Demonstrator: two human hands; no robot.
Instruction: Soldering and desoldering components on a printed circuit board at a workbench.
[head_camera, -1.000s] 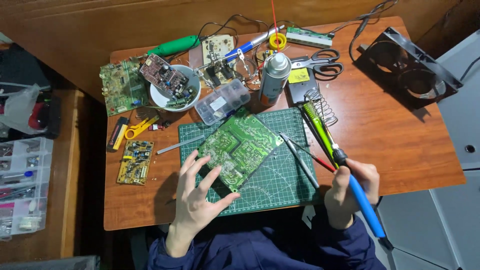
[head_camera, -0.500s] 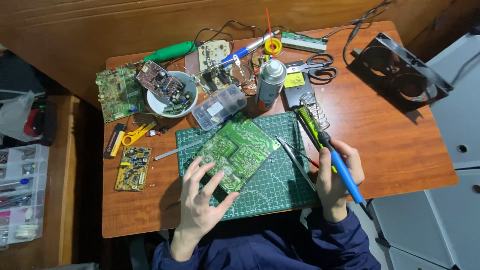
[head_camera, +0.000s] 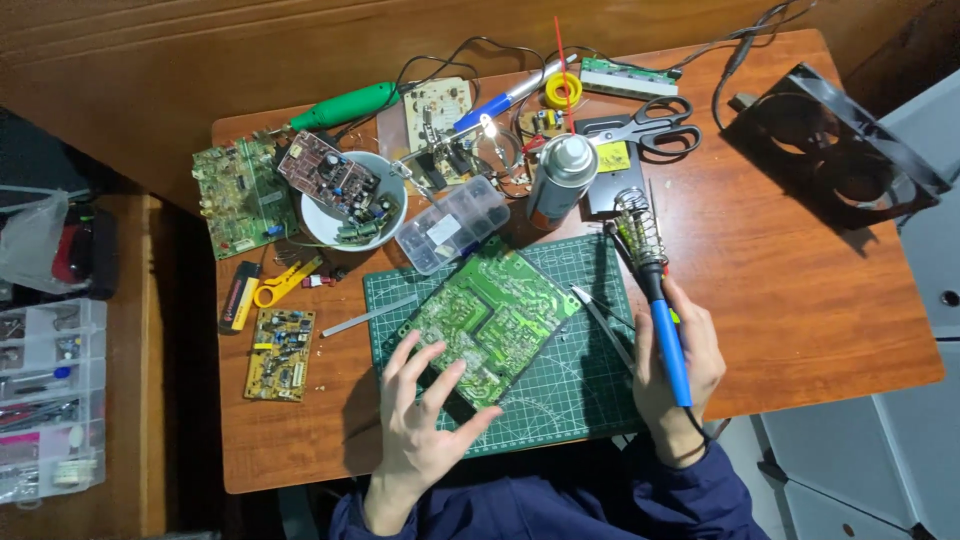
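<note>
Left hand (head_camera: 425, 410) lies flat, fingers spread wide and pressing down; right hand (head_camera: 678, 365) is curled in a closed grip, wrist bent.

My green circuit board (head_camera: 492, 318) lies flat and skewed on the cutting mat (head_camera: 580, 400) near the table's front edge, solder side up. My blue-handled soldering iron (head_camera: 662, 322) points toward the back edge, tip in its coiled stand (head_camera: 637, 228).
</note>
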